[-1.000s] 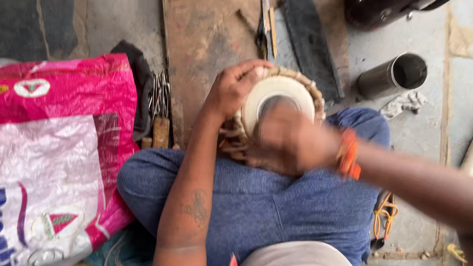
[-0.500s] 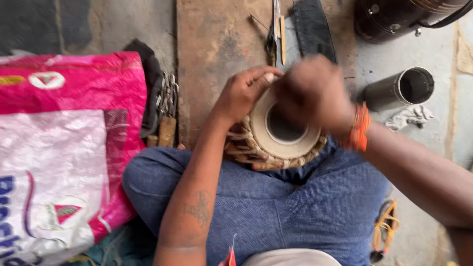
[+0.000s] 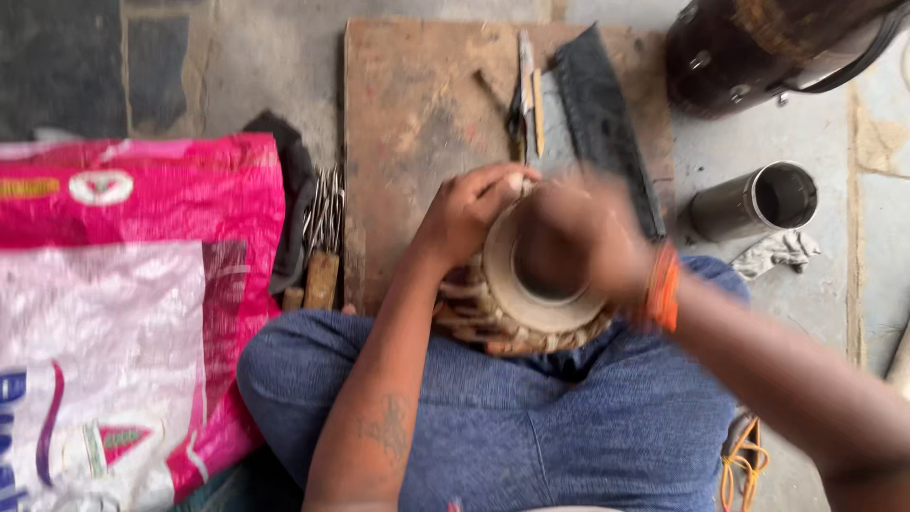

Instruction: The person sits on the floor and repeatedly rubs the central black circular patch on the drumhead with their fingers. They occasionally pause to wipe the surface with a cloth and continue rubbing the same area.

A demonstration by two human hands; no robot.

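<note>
Your left hand (image 3: pixel 466 213) is gripping the rim of the small, round, strap-laced drum (image 3: pixel 531 299), fingers curled together; be keeping it braced while your blurred right hand (image 3: pixel 578 237), its finger state unreadable, is working over the drum's pale skin.

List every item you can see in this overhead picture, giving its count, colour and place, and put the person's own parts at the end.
drum: one, pale head with brown lacing, on the lap
wooden board: one, brown, on the floor ahead
hand tools: a few, metal, on the board
black strip: one, on the board's right side
metal cylinder: one, grey, floor at right
sack: one, pink and white, left
left hand: on the drum's rim
right hand: blurred, over the drum head
</note>
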